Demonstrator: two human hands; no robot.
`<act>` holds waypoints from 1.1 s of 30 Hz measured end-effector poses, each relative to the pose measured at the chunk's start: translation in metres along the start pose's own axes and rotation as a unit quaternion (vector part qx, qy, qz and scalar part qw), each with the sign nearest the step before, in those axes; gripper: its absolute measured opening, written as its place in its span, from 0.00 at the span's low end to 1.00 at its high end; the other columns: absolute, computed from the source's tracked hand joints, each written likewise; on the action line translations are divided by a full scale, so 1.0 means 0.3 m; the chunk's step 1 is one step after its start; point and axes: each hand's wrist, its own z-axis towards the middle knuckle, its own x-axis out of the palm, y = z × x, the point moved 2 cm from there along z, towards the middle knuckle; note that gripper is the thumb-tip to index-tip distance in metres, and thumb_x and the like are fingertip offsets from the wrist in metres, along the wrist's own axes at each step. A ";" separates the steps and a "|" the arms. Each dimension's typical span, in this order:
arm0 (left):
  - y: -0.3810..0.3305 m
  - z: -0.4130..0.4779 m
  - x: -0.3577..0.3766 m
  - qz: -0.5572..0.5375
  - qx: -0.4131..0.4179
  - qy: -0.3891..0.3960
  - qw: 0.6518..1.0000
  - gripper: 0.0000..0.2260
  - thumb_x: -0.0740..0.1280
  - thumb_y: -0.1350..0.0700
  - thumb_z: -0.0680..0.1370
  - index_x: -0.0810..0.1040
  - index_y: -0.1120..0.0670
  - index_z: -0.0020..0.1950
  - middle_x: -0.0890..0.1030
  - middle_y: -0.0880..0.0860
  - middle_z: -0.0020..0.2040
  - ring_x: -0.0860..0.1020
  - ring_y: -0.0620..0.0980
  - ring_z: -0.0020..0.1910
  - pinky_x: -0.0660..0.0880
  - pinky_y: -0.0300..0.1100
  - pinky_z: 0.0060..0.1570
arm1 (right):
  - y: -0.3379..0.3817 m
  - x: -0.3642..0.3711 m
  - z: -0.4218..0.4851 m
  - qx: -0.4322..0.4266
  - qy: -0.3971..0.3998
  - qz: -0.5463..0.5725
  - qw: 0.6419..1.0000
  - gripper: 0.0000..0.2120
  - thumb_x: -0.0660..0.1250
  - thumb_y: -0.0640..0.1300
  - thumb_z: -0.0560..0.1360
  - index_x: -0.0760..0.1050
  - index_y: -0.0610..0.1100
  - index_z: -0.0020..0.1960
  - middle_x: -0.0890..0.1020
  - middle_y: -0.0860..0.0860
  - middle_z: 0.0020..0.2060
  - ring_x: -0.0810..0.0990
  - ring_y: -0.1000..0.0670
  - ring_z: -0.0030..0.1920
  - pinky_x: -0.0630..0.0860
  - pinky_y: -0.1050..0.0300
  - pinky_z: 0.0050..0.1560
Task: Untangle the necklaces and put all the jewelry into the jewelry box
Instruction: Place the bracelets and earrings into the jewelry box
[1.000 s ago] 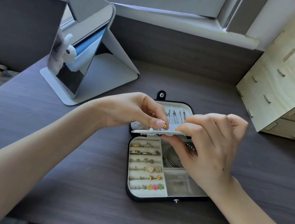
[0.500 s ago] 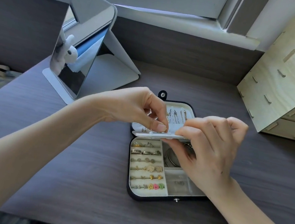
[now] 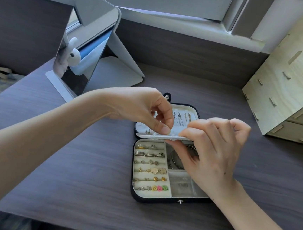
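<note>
Our box (image 3: 157, 201) looks nearly full. Our right hand (image 3: 214, 153) holds its flap (image 3: 149, 135); our left hand (image 3: 140, 106) pinches a tiny piece (image 3: 171, 133) there.

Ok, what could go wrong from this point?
1. The left hand pinches a tiny piece, hidden by its fingertips, at the edge of the panel; if it slips, it could drop among the rings or onto the desk.
2. The right hand holds the panel up; let go, it may flop onto the open jewelry box and jolt the necklaces in the lid.
</note>
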 end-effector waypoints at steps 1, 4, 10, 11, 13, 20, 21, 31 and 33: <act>-0.003 0.001 -0.002 0.010 -0.001 0.005 1.000 0.03 0.74 0.54 0.71 0.81 0.48 0.38 0.79 0.47 0.38 0.73 0.42 0.36 0.69 0.33 0.38 | 0.000 -0.001 0.000 -0.001 0.000 0.000 1.000 0.14 0.73 0.53 0.71 0.70 0.48 0.43 0.81 0.52 0.38 0.74 0.50 0.43 0.60 0.49 0.47; -0.014 0.007 -0.006 0.040 -0.005 0.024 0.999 0.03 0.73 0.53 0.71 0.81 0.47 0.39 0.81 0.48 0.40 0.75 0.45 0.38 0.72 0.42 0.42 | 0.001 -0.003 0.000 -0.004 -0.001 0.002 1.000 0.14 0.73 0.53 0.71 0.69 0.48 0.43 0.81 0.52 0.38 0.74 0.50 0.43 0.60 0.49 0.47; -0.033 0.014 -0.015 0.051 -0.022 0.058 0.997 0.06 0.72 0.57 0.73 0.81 0.47 0.39 0.80 0.41 0.35 0.74 0.38 0.35 0.69 0.33 0.39 | 0.000 0.000 -0.001 0.000 0.002 -0.001 1.000 0.14 0.73 0.53 0.71 0.70 0.48 0.44 0.81 0.53 0.38 0.74 0.50 0.43 0.60 0.49 0.48; -0.036 0.014 -0.018 0.050 -0.024 0.058 0.997 0.06 0.71 0.58 0.74 0.81 0.47 0.39 0.80 0.40 0.35 0.74 0.38 0.35 0.69 0.32 0.39 | 0.000 -0.001 -0.002 0.002 0.002 -0.002 1.000 0.14 0.73 0.53 0.70 0.70 0.48 0.44 0.81 0.52 0.39 0.74 0.50 0.43 0.60 0.49 0.48; -0.038 0.015 -0.021 0.052 -0.027 0.059 0.997 0.06 0.71 0.58 0.74 0.81 0.47 0.39 0.80 0.40 0.34 0.74 0.38 0.34 0.69 0.30 0.38 | -0.002 0.000 -0.002 0.003 0.003 -0.003 1.000 0.14 0.74 0.53 0.70 0.70 0.48 0.44 0.81 0.52 0.39 0.73 0.50 0.43 0.60 0.49 0.48; -0.047 0.016 -0.005 0.120 -0.041 0.077 0.989 0.06 0.68 0.55 0.76 0.79 0.47 0.40 0.77 0.39 0.32 0.72 0.37 0.31 0.67 0.28 0.35 | 0.000 0.000 -0.004 0.001 -0.001 0.005 1.000 0.14 0.73 0.53 0.71 0.70 0.48 0.43 0.81 0.53 0.38 0.73 0.50 0.43 0.60 0.49 0.48; -0.049 0.014 -0.005 0.121 -0.047 0.076 0.989 0.06 0.68 0.55 0.76 0.79 0.47 0.40 0.77 0.39 0.32 0.72 0.37 0.31 0.67 0.27 0.35 | 0.000 0.000 -0.003 0.003 0.000 0.006 1.000 0.14 0.73 0.53 0.71 0.70 0.48 0.43 0.81 0.53 0.39 0.73 0.50 0.44 0.60 0.49 0.48; -0.049 -0.120 -0.014 -0.063 -0.025 -0.144 0.987 0.18 0.58 0.39 0.74 0.81 0.48 0.51 0.83 0.45 0.47 0.80 0.41 0.48 0.74 0.38 0.49 | -0.015 0.021 0.042 0.063 0.052 -0.008 0.997 0.14 0.71 0.56 0.72 0.76 0.45 0.48 0.82 0.50 0.44 0.76 0.48 0.48 0.62 0.48 0.54; -0.056 -0.134 0.015 -0.050 -0.010 -0.150 0.987 0.19 0.60 0.39 0.73 0.81 0.50 0.51 0.83 0.48 0.45 0.80 0.45 0.46 0.76 0.41 0.46 | -0.016 0.026 0.058 0.075 0.070 -0.019 0.995 0.15 0.71 0.56 0.72 0.79 0.44 0.48 0.82 0.50 0.45 0.77 0.47 0.48 0.63 0.48 0.55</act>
